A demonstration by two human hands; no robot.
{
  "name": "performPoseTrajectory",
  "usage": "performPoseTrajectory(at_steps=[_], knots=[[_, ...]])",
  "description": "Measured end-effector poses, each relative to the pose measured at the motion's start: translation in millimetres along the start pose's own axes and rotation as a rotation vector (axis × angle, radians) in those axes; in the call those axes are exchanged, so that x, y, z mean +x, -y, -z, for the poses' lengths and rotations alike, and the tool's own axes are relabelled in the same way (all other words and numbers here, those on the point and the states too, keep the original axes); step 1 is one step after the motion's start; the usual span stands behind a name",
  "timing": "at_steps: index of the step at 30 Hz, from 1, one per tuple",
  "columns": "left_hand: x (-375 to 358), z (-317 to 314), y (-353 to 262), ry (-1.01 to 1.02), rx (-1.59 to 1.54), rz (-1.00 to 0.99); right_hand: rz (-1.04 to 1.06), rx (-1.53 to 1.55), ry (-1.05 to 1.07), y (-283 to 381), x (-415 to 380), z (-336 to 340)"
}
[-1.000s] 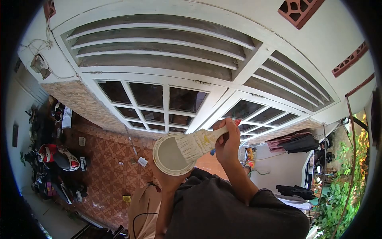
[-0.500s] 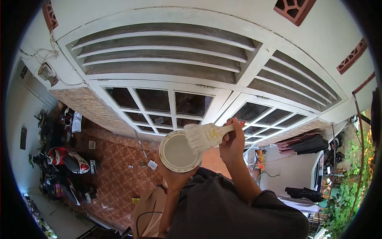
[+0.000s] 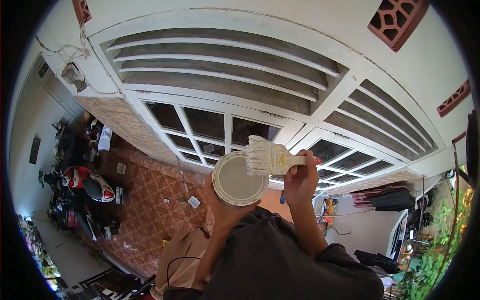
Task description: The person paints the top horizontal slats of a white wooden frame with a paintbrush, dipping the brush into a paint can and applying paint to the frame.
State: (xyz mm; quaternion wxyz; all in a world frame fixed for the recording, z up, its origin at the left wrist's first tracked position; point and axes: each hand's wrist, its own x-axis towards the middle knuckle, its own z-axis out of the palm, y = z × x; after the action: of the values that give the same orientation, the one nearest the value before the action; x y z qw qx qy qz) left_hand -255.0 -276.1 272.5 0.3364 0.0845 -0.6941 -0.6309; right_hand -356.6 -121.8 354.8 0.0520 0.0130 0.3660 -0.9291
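Note:
A round paint can (image 3: 239,179) with pale grey-white paint inside is held in front of my chest. My left hand (image 3: 223,209) wraps round its near-left side and underside, fingers partly hidden by the can. My right hand (image 3: 301,179) is closed on the handle of a wide paintbrush (image 3: 270,158). The brush lies sideways, its paint-caked bristles pointing left over the can's far right rim. Ahead of both hands stands a white-framed window (image 3: 210,131) with dark panes, and over it run white louvre slats (image 3: 220,60).
Far below lies a brown patterned tile floor (image 3: 145,200), with red-and-black motorbikes (image 3: 90,186) at the left. Clothes (image 3: 387,199) hang at the right beside green plants (image 3: 440,260). Loose wires (image 3: 62,50) and a broken wall box (image 3: 74,76) are on the wall at upper left.
The brush has turned, its bristles rising from a downward slant to nearly level. Can and both hands sit a little farther right in view, as the whole scene has tilted and shifted.

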Motion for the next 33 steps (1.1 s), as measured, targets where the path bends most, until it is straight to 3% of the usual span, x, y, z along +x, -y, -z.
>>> performPoseTrajectory(at_steps=[7,13,20,28,33], knots=[[14,7,-17,-0.022,0.051,0.044,-0.108,0.015,0.013,-16,2,-5],[15,11,-2,-0.135,-0.068,0.044,-0.292,0.105,0.038,-31,1,-3],[30,23,22,-0.188,-0.001,0.023,-0.481,0.274,-0.018,-57,14,5],[67,20,76,-0.142,0.024,-0.025,-0.455,0.341,-0.012,-107,44,25],[65,10,120,-0.047,0.082,0.197,-0.335,0.439,-0.029,-131,64,41]])
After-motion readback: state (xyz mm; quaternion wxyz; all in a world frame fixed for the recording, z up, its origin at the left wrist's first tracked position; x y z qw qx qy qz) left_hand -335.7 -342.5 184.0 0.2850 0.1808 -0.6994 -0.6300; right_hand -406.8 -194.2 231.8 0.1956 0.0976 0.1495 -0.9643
